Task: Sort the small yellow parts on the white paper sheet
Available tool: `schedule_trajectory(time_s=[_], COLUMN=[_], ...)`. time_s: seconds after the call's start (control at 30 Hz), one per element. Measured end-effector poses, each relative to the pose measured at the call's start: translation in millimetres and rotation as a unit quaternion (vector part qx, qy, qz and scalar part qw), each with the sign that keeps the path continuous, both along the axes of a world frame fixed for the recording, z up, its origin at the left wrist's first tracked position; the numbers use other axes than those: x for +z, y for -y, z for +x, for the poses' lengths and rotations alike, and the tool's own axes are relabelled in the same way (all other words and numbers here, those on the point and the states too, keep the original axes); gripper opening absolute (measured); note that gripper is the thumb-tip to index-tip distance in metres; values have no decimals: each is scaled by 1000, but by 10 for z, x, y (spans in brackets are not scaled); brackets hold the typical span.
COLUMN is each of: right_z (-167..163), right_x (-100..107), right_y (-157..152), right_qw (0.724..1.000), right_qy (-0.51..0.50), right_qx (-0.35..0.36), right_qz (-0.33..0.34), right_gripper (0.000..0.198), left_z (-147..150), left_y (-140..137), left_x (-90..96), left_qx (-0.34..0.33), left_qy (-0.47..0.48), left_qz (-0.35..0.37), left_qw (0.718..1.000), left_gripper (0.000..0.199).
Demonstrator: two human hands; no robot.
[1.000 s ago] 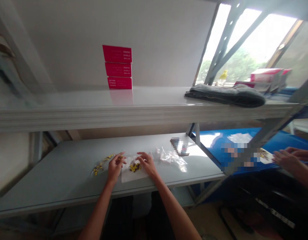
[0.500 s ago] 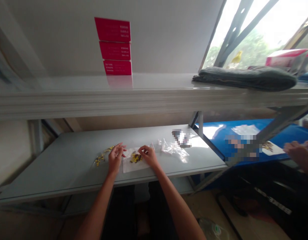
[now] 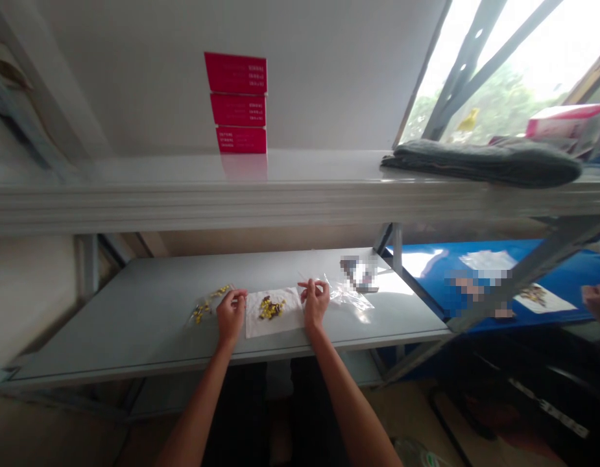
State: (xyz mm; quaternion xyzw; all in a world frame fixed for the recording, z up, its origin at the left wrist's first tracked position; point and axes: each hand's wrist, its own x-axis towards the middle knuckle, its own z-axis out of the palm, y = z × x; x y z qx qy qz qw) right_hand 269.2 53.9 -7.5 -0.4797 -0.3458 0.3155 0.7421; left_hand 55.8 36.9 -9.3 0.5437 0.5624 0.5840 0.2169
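Can see left hand (image 3: pixel 230 319) at left edge of white sheet (image 3: pixel 294 319) with fingertips bunched, right hand (image 3: pixel 316 305) at right edge with fingers loosely curled. Can't tell if gripping anything, tbh. Spot yellow-and-dark bits (image 3: pixel 270 309) piled on sheet.

yellow and brown bits (image 3: pixel 270 309) too small to name, words (image 3: pixel 256 76) on red boxes (image 3: pixel 231 111) too fuzzy to read, another person's hand (image 3: pixel 597 301) cut off at the right edge
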Motion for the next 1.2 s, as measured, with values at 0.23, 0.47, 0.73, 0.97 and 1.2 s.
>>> schedule_trajectory(time_s=[0.23,0.47,0.73,0.97,1.2], right_z=[51,10,-246,-1074,-1521], right_x=[-28,39,139,203,66], right_y=[26,94,238,243,272], right_qw=[990,979,943,906,915], right_qy=[86,166,332,329,276], right_qx=[-98,-111,8,265,291], right_qz=[-51,-40,15,-7,-32], right_gripper=[50,52,45,11,14], left_z=[-431,-508,-507,-422,-507], left_y=[53,112,232,342,370], left_x=[-86,-101,43,141,123], left_qx=[78,127,170,50,194], left_qy=[-291,-300,-225,-229,-243], left_qz=[73,34,90,156,202], left_qw=[951,945,955,960,929], left_gripper=[26,20,18,12,21])
